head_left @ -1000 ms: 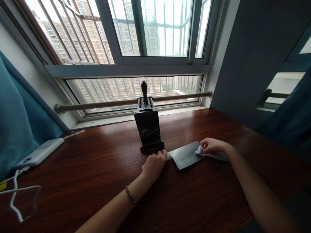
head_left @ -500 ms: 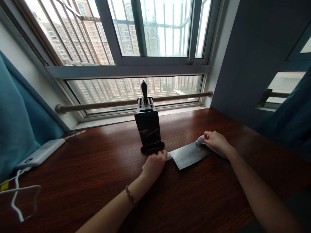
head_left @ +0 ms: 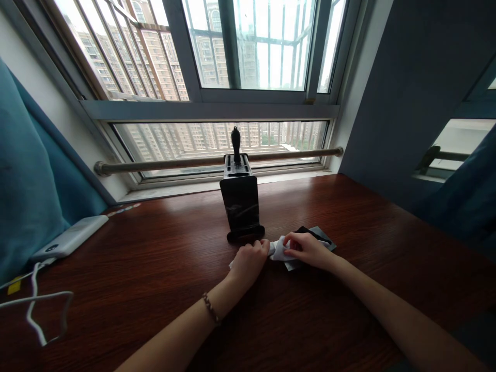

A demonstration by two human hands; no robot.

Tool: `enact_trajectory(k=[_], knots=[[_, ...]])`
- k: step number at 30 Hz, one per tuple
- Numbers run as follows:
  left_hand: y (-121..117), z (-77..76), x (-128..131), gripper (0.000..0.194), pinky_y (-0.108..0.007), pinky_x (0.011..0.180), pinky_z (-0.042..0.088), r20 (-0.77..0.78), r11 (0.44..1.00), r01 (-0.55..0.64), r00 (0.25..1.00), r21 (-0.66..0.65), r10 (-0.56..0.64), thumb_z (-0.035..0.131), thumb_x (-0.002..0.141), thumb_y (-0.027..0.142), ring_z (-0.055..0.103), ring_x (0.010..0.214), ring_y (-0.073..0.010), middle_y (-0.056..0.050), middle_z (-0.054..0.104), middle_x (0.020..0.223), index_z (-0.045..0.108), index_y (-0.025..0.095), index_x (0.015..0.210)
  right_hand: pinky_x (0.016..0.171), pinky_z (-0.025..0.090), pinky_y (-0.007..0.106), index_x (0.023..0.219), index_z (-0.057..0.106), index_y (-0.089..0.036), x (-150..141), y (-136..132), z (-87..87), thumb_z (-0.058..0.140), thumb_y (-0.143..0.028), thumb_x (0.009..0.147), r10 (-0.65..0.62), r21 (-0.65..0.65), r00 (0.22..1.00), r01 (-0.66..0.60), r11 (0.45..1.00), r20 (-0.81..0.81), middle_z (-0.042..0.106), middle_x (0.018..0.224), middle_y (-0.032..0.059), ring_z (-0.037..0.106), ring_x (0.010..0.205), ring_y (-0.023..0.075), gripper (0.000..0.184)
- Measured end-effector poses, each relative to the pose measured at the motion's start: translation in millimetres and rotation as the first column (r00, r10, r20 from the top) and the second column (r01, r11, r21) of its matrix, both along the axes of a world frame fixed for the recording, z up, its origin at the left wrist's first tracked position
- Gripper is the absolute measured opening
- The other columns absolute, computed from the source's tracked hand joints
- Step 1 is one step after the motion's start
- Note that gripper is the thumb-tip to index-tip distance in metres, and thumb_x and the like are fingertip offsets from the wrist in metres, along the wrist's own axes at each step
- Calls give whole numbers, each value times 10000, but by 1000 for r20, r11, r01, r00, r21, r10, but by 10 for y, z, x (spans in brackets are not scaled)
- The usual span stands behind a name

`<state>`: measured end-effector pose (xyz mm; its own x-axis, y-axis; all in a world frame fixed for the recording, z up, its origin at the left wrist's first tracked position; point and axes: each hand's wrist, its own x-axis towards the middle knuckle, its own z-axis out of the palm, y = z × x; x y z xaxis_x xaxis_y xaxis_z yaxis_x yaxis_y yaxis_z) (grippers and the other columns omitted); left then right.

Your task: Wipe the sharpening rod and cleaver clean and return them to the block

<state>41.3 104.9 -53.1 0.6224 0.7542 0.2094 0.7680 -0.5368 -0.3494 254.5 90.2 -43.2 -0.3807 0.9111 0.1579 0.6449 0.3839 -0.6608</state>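
Observation:
A broad grey cleaver blade [head_left: 324,238] lies flat on the dark wooden table [head_left: 155,279], just in front of a black knife block [head_left: 241,206]. My left hand [head_left: 250,259] is closed in a fist at the blade's left end, around what looks like the white handle; a white tip [head_left: 231,265] sticks out on its left. My right hand [head_left: 308,249] presses a crumpled white cloth [head_left: 279,249] onto the blade near the handle, fingers pinched on it. The hand and cloth hide most of the blade.
One black knife handle [head_left: 235,139] stands in the block. At the far left lie a white power bank [head_left: 70,237] and a white cable [head_left: 39,305], beside a teal curtain [head_left: 27,196]. A metal rail [head_left: 163,164] runs along the window; a grey wall [head_left: 403,93] stands at the right.
My right hand has slid the cloth leftward along the blade, from its far right end to the part beside the handle. My left hand has stayed put. The view shifted slightly.

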Motion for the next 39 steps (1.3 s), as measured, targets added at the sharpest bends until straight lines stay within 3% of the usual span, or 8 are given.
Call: enact_trajectory(k=[6, 15, 22, 25, 28, 30, 33, 39], knots=[[-3, 8, 7, 248, -281, 522, 468, -12, 1000, -16, 1000, -22, 16, 347, 866, 51, 617, 631, -222, -97, 579, 782, 518, 121, 1031, 589, 343, 245, 916, 580, -199, 178, 118, 1, 556, -346, 810, -195, 30, 968, 193, 981, 158, 587, 702, 5, 533, 632, 143, 182], [6, 3, 10, 266, -301, 521, 485, -24, 1000, -13, 1000, -19, 13, 328, 863, 35, 616, 636, -229, -90, 580, 787, 514, 118, 1034, 580, 326, 308, 936, 566, -196, 637, 272, 40, 469, -333, 831, -543, 119, 630, 586, 801, 555, 645, 890, 107, 614, 823, 291, 198], [0, -10, 5, 261, -319, 487, 489, -20, 1000, 2, 1000, 10, -2, 340, 846, 19, 614, 611, -246, -90, 580, 769, 525, 114, 1004, 603, 359, 323, 883, 555, -130, 779, 309, 78, 431, -186, 823, -644, 199, 542, 661, 723, 539, 633, 869, 160, 614, 819, 299, 149], [1, -7, 2, 268, -322, 481, 490, -16, 1000, 5, 1000, 13, -5, 339, 845, 16, 614, 603, -248, -88, 581, 763, 528, 113, 1010, 612, 380, 284, 843, 555, -153, 635, 275, 110, 494, -227, 822, -568, 191, 754, 536, 822, 329, 621, 773, 79, 592, 723, 203, 98], [1, 6, -2, 266, -331, 471, 489, 0, 1000, 11, 1000, 16, -11, 335, 848, 21, 612, 592, -254, -85, 581, 756, 531, 114, 1002, 589, 409, 246, 891, 570, -152, 380, 170, 124, 543, -346, 844, -224, 104, 973, 229, 968, -60, 601, 742, 35, 552, 661, 147, 201], [2, 9, -4, 255, -334, 465, 488, 12, 1000, 18, 1000, 23, -18, 341, 849, 27, 611, 587, -257, -83, 581, 752, 534, 118, 989, 607, 434, 237, 1022, 566, -153, 202, 76, 120, 544, -378, 857, -5, 69, 986, 17, 997, -164, 612, 844, 39, 556, 715, 141, 280], [8, -3, -1, 235, -334, 467, 490, 26, 999, 19, 999, 40, -20, 354, 849, 35, 612, 586, -257, -82, 581, 745, 536, 123, 968, 793, 434, 273, 1166, 557, -198, 26, -28, 108, 528, -303, 880, 210, 192, 977, -201, 961, -29, 590, 1042, 46, 534, 898, 157, 306], [8, -20, 5, 230, -329, 470, 492, 23, 999, 21, 999, 40, -22, 351, 851, 40, 612, 583, -251, -83, 580, 741, 535, 121, 963, 899, 385, 276, 1244, 540, -275, 59, 14, 67, 495, -242, 901, 180, 274, 969, -221, 936, 168, 568, 1148, 10, 489, 1003, 162, 347]])
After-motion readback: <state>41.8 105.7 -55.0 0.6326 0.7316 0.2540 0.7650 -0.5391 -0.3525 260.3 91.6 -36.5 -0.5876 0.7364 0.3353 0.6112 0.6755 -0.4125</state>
